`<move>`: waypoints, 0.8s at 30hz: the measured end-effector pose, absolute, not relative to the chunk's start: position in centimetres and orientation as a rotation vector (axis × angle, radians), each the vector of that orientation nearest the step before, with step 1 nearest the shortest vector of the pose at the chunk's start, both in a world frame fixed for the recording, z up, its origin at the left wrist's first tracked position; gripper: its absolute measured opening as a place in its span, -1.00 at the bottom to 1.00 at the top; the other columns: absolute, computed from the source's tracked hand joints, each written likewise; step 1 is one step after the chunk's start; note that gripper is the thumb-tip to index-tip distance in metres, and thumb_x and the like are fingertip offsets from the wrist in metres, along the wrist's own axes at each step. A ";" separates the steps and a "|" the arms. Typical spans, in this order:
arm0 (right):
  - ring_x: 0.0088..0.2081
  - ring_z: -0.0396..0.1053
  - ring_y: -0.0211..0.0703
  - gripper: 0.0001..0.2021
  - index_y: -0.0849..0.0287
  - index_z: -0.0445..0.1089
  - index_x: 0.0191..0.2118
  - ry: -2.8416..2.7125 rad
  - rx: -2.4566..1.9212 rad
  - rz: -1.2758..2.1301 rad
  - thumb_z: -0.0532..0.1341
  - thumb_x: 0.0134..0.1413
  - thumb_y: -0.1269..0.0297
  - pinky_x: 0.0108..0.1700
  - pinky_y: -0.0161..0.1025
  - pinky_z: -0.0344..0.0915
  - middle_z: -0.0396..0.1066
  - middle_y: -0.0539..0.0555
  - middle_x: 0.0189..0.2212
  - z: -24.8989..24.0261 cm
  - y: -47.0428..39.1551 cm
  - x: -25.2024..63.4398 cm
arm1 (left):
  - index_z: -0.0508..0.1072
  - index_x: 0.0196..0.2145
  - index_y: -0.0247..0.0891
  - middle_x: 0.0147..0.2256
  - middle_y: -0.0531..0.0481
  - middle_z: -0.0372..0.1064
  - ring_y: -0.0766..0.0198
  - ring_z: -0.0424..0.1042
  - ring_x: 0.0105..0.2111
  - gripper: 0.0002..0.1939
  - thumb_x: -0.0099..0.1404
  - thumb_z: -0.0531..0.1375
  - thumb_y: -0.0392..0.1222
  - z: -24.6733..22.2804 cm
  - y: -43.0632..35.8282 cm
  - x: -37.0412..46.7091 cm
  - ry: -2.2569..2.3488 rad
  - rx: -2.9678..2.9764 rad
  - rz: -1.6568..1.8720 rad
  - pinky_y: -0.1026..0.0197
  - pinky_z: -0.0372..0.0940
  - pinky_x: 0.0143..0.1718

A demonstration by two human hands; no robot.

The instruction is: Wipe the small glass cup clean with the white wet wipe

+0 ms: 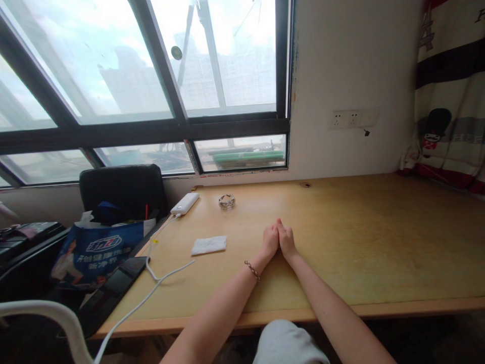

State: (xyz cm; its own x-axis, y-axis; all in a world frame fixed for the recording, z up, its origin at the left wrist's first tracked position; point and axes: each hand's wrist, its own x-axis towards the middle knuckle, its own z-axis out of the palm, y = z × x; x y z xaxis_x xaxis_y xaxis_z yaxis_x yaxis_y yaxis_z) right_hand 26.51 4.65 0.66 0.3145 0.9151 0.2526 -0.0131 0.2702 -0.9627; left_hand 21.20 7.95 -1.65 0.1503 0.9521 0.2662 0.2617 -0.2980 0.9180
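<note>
White and oblong, a packet point(209, 245) lies near the left hand point(270, 239).

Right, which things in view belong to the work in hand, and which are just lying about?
Seemingly in use: left hand and right hand, pressed together; yellowish wooden table beneath them.

Lying about: flat white packet; shiny ring-shaped object; white rectangular device; blue printed bag.

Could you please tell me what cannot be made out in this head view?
Head view: anything between the left hand and right hand, hidden by the hands themselves.
Head view: lower contents of the blue shopping bag, hidden by its front.
Head view: the rest of the curtain, cut off by the right edge.
</note>
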 end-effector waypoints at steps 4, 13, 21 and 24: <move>-0.63 0.02 -0.35 -0.54 0.18 0.06 -0.73 -1.056 -1.117 0.813 -0.04 -0.07 -0.09 -0.63 -0.37 -0.03 0.07 -0.04 -0.74 0.6 4.6 26.5 | 0.27 -0.70 -0.34 -0.66 -0.02 0.22 0.37 0.17 -0.62 -0.56 0.19 -0.13 -0.06 -1.4 7.7 21.2 1.184 1.706 1.193 0.33 0.08 -0.57; -0.63 -0.01 -0.36 -0.56 0.18 0.03 -0.71 -1.067 -1.093 0.834 -0.02 -0.05 -0.06 -0.64 -0.38 -0.04 0.04 -0.05 -0.72 0.5 4.7 26.6 | 0.29 -0.67 -0.34 -0.65 -0.03 0.24 0.36 0.18 -0.61 -0.55 0.21 -0.13 -0.06 -1.1 7.5 21.1 1.160 1.721 1.198 0.32 0.07 -0.57; -0.62 0.00 -0.36 -0.54 0.18 0.05 -0.71 -1.081 -1.105 0.822 -0.04 -0.05 -0.09 -0.64 -0.39 -0.03 0.06 -0.04 -0.72 0.7 4.6 26.6 | 0.27 -0.68 -0.35 -0.66 -0.01 0.19 0.37 0.15 -0.61 -0.53 0.21 -0.17 -0.06 -1.6 7.9 21.3 1.174 1.734 1.188 0.33 0.07 -0.55; -0.62 0.02 -0.35 -0.53 0.19 0.06 -0.71 -1.081 -1.106 0.819 -0.05 -0.06 -0.11 -0.64 -0.39 -0.02 0.07 -0.03 -0.72 0.7 4.6 26.6 | 0.25 -0.68 -0.34 -0.66 0.00 0.18 0.38 0.14 -0.61 -0.54 0.21 -0.17 -0.06 -1.8 8.1 21.3 1.185 1.729 1.180 0.33 0.06 -0.56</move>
State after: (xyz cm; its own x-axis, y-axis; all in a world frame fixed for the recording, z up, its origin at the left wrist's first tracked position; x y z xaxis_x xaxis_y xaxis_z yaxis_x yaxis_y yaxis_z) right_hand 26.58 4.64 0.66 0.2923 0.9205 0.2594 -0.0006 0.2715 -0.9625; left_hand 21.31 8.11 -1.76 0.1590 0.9458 0.2831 0.2873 -0.3187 0.9033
